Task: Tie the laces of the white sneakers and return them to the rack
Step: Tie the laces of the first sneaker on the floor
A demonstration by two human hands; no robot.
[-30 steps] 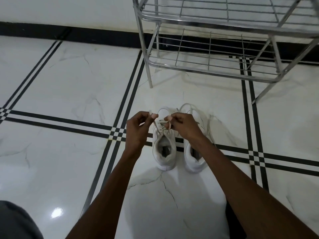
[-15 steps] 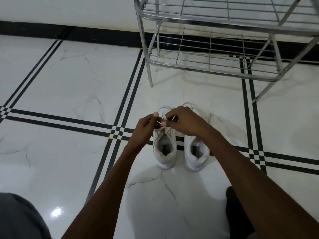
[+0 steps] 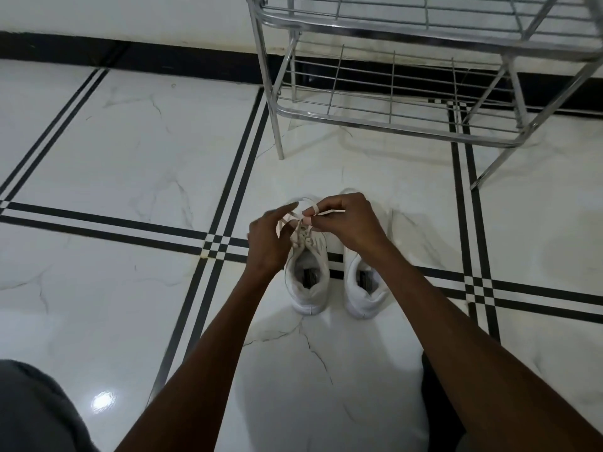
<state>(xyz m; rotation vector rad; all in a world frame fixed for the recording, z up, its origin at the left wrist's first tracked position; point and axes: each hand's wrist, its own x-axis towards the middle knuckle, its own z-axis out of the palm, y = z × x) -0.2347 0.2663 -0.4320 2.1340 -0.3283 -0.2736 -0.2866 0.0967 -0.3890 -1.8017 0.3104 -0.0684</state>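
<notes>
With the left sneaker (image 3: 308, 275) on the floor (image 3: 130, 158) below the rack (image 3: 391, 125), each hand's grip, left hand (image 3: 267, 239) and right hand (image 3: 346, 220), pinched its lace (image 3: 295, 220); slack could have undone the half-formed bow.

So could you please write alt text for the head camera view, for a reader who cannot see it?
Two bare hands, left and right, work the pale flat laces of the left shoe in a pair of white low-top sneakers on a glossy white marble floor with black stripes. An empty chrome wire shoe rack stands just beyond.
</notes>
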